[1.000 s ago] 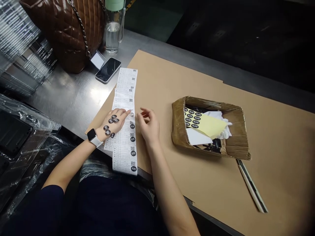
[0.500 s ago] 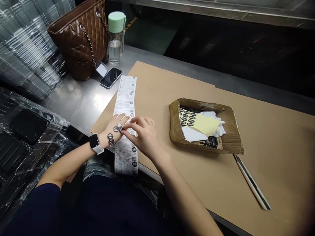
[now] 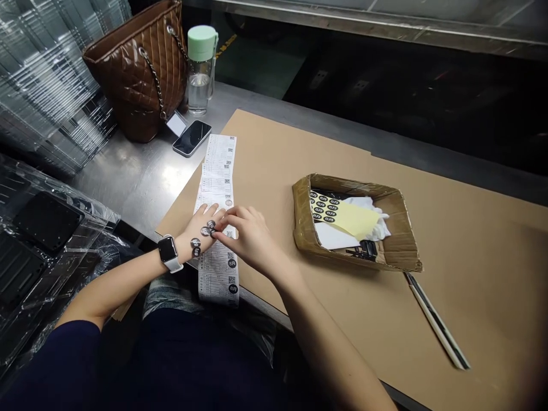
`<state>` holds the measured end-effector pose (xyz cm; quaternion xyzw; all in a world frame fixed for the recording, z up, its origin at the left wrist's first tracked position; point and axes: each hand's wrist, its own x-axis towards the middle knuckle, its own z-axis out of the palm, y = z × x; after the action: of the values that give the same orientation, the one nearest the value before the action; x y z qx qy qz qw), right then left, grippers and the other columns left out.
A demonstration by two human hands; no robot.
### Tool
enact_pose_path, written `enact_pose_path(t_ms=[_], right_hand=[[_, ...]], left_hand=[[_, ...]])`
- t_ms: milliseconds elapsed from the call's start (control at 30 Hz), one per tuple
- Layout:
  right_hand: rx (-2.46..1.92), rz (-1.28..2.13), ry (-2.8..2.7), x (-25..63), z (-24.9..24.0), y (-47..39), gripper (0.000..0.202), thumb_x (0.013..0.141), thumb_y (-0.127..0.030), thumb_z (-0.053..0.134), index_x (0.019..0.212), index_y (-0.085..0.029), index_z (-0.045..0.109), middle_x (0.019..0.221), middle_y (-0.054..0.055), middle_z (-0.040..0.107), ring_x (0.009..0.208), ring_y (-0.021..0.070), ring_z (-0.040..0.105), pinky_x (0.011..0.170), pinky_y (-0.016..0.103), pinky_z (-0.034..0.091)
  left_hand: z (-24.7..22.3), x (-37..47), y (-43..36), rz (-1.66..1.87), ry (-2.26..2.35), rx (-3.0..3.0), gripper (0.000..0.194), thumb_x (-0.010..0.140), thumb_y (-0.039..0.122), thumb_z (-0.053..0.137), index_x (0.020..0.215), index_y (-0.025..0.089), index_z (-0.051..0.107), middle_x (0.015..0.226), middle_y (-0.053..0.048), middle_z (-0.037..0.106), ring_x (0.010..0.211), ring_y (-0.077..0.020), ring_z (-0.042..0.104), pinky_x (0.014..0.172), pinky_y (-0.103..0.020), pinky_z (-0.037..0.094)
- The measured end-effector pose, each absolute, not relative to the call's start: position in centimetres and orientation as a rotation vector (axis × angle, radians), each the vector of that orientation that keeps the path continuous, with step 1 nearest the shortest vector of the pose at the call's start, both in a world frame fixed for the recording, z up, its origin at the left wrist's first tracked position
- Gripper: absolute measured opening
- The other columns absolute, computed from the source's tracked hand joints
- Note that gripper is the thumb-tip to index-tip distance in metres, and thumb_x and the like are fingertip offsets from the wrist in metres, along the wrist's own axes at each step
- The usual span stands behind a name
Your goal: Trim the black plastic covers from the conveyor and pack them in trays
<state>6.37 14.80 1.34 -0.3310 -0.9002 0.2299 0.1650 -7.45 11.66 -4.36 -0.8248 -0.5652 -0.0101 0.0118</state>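
Observation:
My left hand (image 3: 194, 229) lies flat, fingers stretched out, on a long strip of printed white labels (image 3: 218, 282). Several round black stickers (image 3: 196, 252) marked "8月" cling to the back of it, and a watch (image 3: 168, 249) is on the wrist. Over its knuckles, thumb and forefinger of my right hand (image 3: 248, 237) pinch the edge of a round black sticker (image 3: 213, 233). That sticker still touches the left hand's skin and is partly hidden by the fingertips. More such stickers (image 3: 232, 264) are stuck on labels near the strip's right edge.
A cardboard box (image 3: 357, 260) holds a yellow sticker sheet (image 3: 357, 220) and white paper. Beside it lies a thin black-and-white bar (image 3: 437, 322). A phone (image 3: 192, 138), bottle (image 3: 198, 85) and brown bag (image 3: 137, 85) stand at the back left. Cardboard (image 3: 274, 154) covers the metal table.
The view has shifted slightly. My right fingertips remain at the stickers on my left hand, which has barely moved.

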Motion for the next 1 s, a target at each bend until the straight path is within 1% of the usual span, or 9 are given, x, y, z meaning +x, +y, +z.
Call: enact_pose_path(t_ms=[133,267,367,467,533,667,767,900,1000], right_hand=[[-1.013,0.722,-2.565,6.2,1.2,15.1,0.006,0.076,-0.025,0.068,0.072,-0.022,0.064,0.086,0.005,0.061,0.084,0.0234,0.054,0.079,0.042,0.042],[-1.017,0.798,-2.569,6.0,1.8,15.3,0.008,0.076,-0.024,0.066,0.069,-0.021,0.063,0.085,0.005,0.06,0.083,0.0225,0.053,0.078,0.041,0.042],[-0.951,0.832,-2.548,6.3,2.6,15.6,0.007,0.075,-0.024,0.065,0.069,-0.022,0.063,0.085,0.004,0.06,0.084,0.0221,0.052,0.08,0.04,0.042],[-0.95,0.904,-2.376,7.0,2.9,16.4,0.007,0.075,-0.028,0.064,0.07,-0.023,0.063,0.084,0.003,0.06,0.087,0.0219,0.053,0.083,0.04,0.041],[-1.076,0.967,-2.153,7.5,2.5,17.2,0.013,0.075,-0.034,0.064,0.07,-0.023,0.064,0.081,0.002,0.06,0.085,0.0208,0.054,0.083,0.039,0.041],[-1.305,1.157,-1.735,7.5,0.5,18.4,0.026,0.069,-0.045,0.066,0.069,-0.02,0.064,0.075,0.001,0.059,0.074,0.0168,0.052,0.075,0.035,0.042],[-1.321,1.237,-1.643,6.9,-0.6,18.6,0.029,0.067,-0.048,0.066,0.069,-0.019,0.064,0.075,0.002,0.06,0.072,0.0158,0.051,0.072,0.034,0.042],[-1.329,1.108,-1.737,6.6,-1.2,18.8,0.027,0.068,-0.046,0.067,0.073,-0.02,0.064,0.077,0.002,0.06,0.077,0.0175,0.053,0.077,0.035,0.043],[-1.285,0.973,-1.868,6.6,-1.5,19.6,0.024,0.069,-0.043,0.067,0.08,-0.022,0.066,0.081,0.002,0.059,0.084,0.0195,0.054,0.083,0.038,0.042]], left_hand=[[-3.9,-7.2,12.0,0.01,-1.812,-2.602,0.032,0.092,0.014,0.036,0.116,0.014,0.058,0.127,-0.011,0.057,0.126,-0.0261,0.044,0.102,-0.043,0.037],[-3.5,-7.0,12.1,-0.054,-1.828,-2.627,0.035,0.092,0.014,0.037,0.122,0.017,0.055,0.134,-0.011,0.052,0.127,-0.0266,0.042,0.104,-0.046,0.035],[-3.4,-7.5,12.2,-0.096,-1.823,-2.601,0.031,0.092,0.013,0.037,0.115,0.017,0.059,0.128,-0.011,0.056,0.124,-0.0261,0.045,0.103,-0.046,0.034],[-3.0,-8.5,12.7,-0.196,-1.896,-2.588,0.029,0.091,0.013,0.038,0.108,0.016,0.061,0.118,-0.011,0.062,0.115,-0.0263,0.052,0.097,-0.045,0.04],[-2.6,-9.1,13.0,-0.46,-2.049,-2.597,0.029,0.091,0.013,0.038,0.11,0.016,0.06,0.112,-0.01,0.065,0.108,-0.0234,0.056,0.093,-0.042,0.044],[-1.6,-9.3,13.6,-1.347,-2.375,-2.604,0.025,0.09,0.024,0.046,0.11,0.018,0.061,0.112,-0.005,0.067,0.103,-0.0157,0.06,0.091,-0.031,0.046],[-1.4,-8.9,14.0,-1.651,-2.446,-2.566,0.019,0.084,0.029,0.056,0.097,0.018,0.064,0.103,-0.003,0.07,0.098,-0.0156,0.062,0.09,-0.03,0.046],[-2.1,-8.7,14.8,-1.615,-2.438,-2.493,0.014,0.085,0.027,0.052,0.082,0.018,0.062,0.086,0.0,0.069,0.086,-0.0145,0.062,0.083,-0.029,0.047],[-2.8,-8.9,15.5,-1.459,-2.325,-2.536,0.012,0.086,0.023,0.05,0.081,0.018,0.06,0.087,-0.001,0.067,0.085,-0.0154,0.06,0.082,-0.03,0.046]])
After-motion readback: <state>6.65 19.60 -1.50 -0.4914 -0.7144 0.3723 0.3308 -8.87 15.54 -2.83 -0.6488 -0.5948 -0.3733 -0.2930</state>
